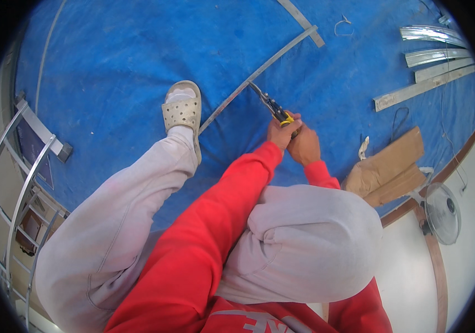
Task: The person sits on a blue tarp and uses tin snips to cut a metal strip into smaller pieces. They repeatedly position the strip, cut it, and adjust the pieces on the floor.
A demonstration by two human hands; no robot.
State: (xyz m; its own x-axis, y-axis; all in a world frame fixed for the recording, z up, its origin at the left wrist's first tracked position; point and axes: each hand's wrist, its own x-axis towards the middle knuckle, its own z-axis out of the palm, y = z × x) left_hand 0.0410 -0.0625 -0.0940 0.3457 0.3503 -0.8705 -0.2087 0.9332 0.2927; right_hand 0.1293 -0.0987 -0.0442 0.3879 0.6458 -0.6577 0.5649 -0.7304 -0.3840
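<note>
Both hands are closed around the yellow-and-black handles of a pair of tin snips (pixel 272 106), my left hand (pixel 282 132) beside and partly over my right hand (pixel 305 146). The dark jaws of the snips meet the edge of a long, narrow metal strip (pixel 273 58); whether they bite into it I cannot tell. That strip slants across a blue sheet (pixel 109 55), and its near end reaches the side of my sandalled foot (pixel 182 114). At its far end it meets another metal strip (pixel 299 19) at an angle.
Several metal channels (pixel 426 86) lie at the far right. Nearer on that side are torn brown cardboard (pixel 390 166) and a fan (pixel 441 213). Along the left edge stands a metal ladder-like frame (pixel 18 205). A wire loop (pixel 344 26) lies at the far side.
</note>
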